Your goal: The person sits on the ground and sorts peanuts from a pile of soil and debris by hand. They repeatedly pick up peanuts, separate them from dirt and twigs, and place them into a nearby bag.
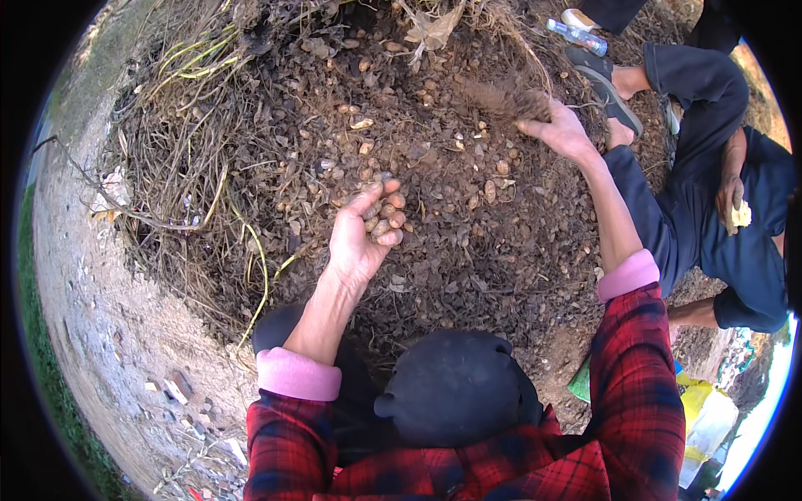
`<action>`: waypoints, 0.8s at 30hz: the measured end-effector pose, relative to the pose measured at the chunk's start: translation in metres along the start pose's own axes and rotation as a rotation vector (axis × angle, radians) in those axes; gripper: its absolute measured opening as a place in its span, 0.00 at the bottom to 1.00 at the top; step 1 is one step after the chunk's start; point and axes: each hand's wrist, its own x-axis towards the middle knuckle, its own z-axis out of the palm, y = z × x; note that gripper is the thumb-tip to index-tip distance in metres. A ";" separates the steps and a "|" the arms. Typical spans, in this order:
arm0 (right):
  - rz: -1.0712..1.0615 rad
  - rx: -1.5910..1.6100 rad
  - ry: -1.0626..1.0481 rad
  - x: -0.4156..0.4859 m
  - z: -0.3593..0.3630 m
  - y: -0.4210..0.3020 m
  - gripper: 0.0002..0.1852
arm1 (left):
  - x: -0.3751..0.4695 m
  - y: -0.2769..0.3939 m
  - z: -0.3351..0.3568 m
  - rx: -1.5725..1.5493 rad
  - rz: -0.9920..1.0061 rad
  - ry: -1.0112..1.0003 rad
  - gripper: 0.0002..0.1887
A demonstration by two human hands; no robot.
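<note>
My left hand [362, 235] is palm up with the fingers curled around several soil-stained peanuts [381, 224] in their shells. It hovers over dark soil mixed with dry leaf litter [451, 250]. Farther out and to the right, my right hand [561, 131] grips a blurred brown clump [510, 103] that looks like soil and dry plant matter; most of its fingers are hidden. Loose peanuts [361, 123] lie scattered over the litter between and beyond my hands. Below them, by my lap, sits a dark rounded object [454, 388] with small tabs; what it is I cannot tell.
Dry peanut vines [182, 144] heap up on the left. Broken brick [178, 387] lies on the bare ground. At right, another person [683, 188] sits close, holding pale food [742, 214]. A plastic bottle [576, 36] lies near their shoe [604, 87]. Plastic bags [705, 419] lie lower right.
</note>
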 end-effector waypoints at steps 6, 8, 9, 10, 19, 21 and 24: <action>-0.147 -0.049 0.071 0.028 0.026 -0.066 0.11 | 0.001 0.004 -0.006 0.000 0.004 -0.033 0.13; -0.173 0.091 -0.027 0.043 0.055 -0.095 0.12 | 0.002 0.005 -0.009 0.018 0.009 -0.048 0.12; -0.216 0.016 -0.013 0.052 0.070 -0.104 0.13 | 0.002 0.005 -0.010 0.027 0.014 -0.041 0.12; -0.198 -0.084 0.009 0.057 0.088 -0.112 0.12 | 0.002 0.005 -0.011 0.030 0.007 -0.038 0.12; -0.135 -0.180 0.071 0.071 0.107 -0.116 0.08 | -0.002 0.016 -0.014 0.013 0.013 -0.014 0.12; 0.016 0.473 0.047 0.059 0.098 -0.124 0.10 | -0.004 0.018 -0.013 -0.010 0.025 -0.019 0.12; 0.045 0.942 -0.116 0.041 0.092 -0.144 0.09 | -0.006 0.022 -0.013 -0.056 0.031 -0.025 0.12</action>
